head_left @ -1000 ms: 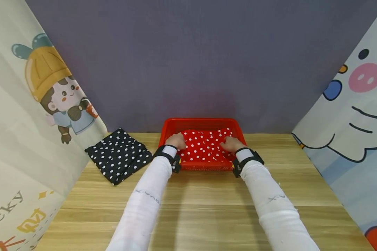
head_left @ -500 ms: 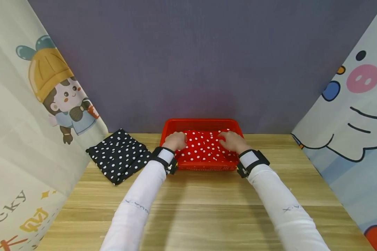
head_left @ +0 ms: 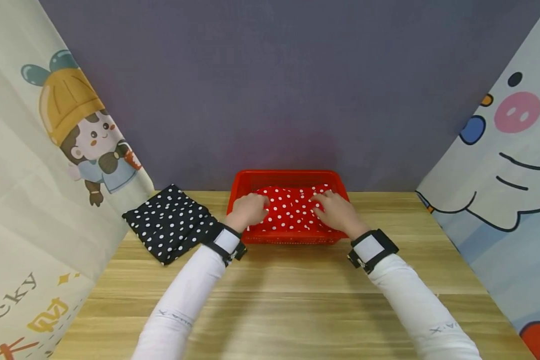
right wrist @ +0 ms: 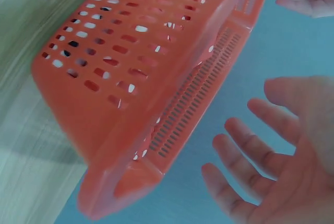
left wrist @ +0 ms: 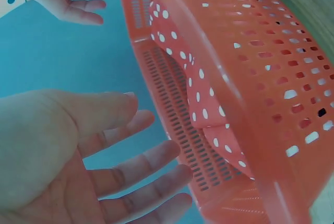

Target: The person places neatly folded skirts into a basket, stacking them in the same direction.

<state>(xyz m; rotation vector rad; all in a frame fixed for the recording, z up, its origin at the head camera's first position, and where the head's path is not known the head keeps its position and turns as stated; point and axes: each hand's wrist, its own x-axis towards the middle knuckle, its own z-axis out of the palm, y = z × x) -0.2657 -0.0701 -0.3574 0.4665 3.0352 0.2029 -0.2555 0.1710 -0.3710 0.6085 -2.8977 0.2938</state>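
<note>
A red plastic basket (head_left: pixel 290 239) with slotted walls stands at the far side of the table, against the grey backdrop. Inside it lies a red cloth with white dots (head_left: pixel 292 207), also visible past the rim in the left wrist view. My left hand (head_left: pixel 250 208) hovers over the basket's left end, its fingers apart and loosely bent, holding nothing. Over the right end is my right hand (head_left: pixel 335 210); the right wrist view shows its fingers spread, with nothing between them. Both hands are raised above the rim.
A black cloth with white dots (head_left: pixel 171 225) lies flat on the wooden table (head_left: pixel 292 300), left of the basket. Printed curtains, one with a cartoon child (head_left: pixel 90 130) and one with a cartoon pig (head_left: pixel 517 112), border the table on both sides.
Both hands have let go of the red dotted cloth, opened their fingers and lifted, with the wrists drawing outward and back. The cloth stays in the basket.
</note>
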